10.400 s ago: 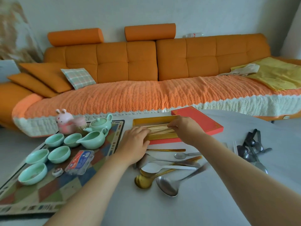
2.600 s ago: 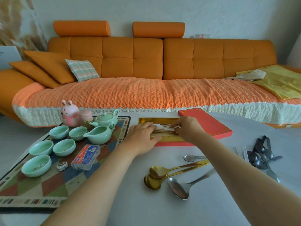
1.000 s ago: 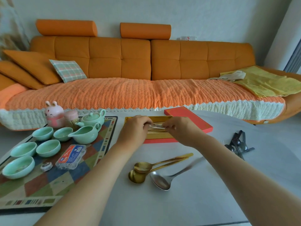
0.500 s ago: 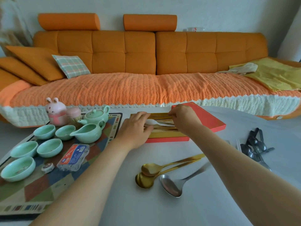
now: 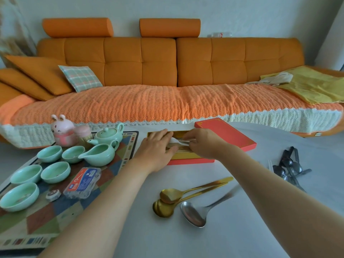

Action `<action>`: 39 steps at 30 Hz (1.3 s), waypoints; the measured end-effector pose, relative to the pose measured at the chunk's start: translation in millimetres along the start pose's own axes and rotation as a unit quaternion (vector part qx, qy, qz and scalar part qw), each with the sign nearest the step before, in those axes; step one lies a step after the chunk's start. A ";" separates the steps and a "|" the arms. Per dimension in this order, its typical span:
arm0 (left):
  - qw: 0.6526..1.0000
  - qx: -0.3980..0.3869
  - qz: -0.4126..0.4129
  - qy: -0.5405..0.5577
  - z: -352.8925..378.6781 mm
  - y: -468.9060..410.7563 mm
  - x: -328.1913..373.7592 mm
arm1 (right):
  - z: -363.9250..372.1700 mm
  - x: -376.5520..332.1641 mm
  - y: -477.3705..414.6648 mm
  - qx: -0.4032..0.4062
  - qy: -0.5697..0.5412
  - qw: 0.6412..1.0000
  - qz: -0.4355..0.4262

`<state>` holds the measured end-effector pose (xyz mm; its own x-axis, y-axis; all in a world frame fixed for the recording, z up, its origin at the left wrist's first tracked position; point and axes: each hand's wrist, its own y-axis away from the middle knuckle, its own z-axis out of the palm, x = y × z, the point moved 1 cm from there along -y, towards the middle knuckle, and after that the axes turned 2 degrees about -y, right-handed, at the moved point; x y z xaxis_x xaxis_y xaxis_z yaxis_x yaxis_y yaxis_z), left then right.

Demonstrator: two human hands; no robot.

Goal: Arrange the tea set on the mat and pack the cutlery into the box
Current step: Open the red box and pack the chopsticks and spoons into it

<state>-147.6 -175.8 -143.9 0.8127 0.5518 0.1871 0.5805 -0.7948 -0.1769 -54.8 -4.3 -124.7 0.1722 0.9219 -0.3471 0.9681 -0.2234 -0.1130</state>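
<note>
A red box (image 5: pixel 189 161) with a gold lining lies open at the table's far middle, its red lid (image 5: pixel 226 133) beside it on the right. My left hand (image 5: pixel 157 149) rests flat over the box's left part. My right hand (image 5: pixel 202 144) pinches the handle of a white spoon (image 5: pixel 175 140) lying on cutlery in the box. Two gold spoons (image 5: pixel 171 197) and a steel ladle (image 5: pixel 193 213) lie on the table in front. On the patterned mat (image 5: pixel 46 220) stand a mint teapot (image 5: pixel 108 135), a pitcher (image 5: pixel 99 154) and several mint cups (image 5: pixel 55 172).
Dark steel cutlery (image 5: pixel 290 166) is piled at the right of the table. A pink rabbit container (image 5: pixel 62 132), a clear plastic case (image 5: pixel 82 182) and a small round tin (image 5: pixel 53 194) sit on the mat. An orange sofa (image 5: pixel 167 81) runs behind the table.
Over ten seconds the cutlery pile in front of me has shrunk to three pieces. In the last second both hands stayed at the box, shifting the white spoon slightly.
</note>
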 end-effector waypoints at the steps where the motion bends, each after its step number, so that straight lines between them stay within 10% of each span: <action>1: 1.000 0.020 0.011 0.004 -1.8 1.9 2.2 | -1.8 -1.6 3.2 0.036 -0.008 0.999 -0.023; 7: 0.988 0.136 0.074 -0.015 -18.2 18.6 22.8 | -12.4 -24.1 27.8 0.088 -0.032 0.992 -0.081; 16: 0.993 -0.095 0.029 0.069 -36.2 62.8 36.1 | -18.5 -40.5 81.8 -0.187 0.016 0.981 -0.038; 31: 0.983 -0.162 -0.017 0.080 -30.3 76.6 31.7 | -2.4 -33.7 88.1 -0.174 0.025 0.984 -0.020; 39: 0.987 0.144 -0.005 0.078 -50.8 57.6 12.3 | -16.2 -35.6 68.1 -0.015 -0.125 0.991 -0.033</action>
<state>-106.7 -227.6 -102.6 0.8022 0.4963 0.3318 0.5970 -0.6727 -0.4372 7.9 -47.2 -104.9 0.0620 0.8258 -0.5605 0.9812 -0.1531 -0.1171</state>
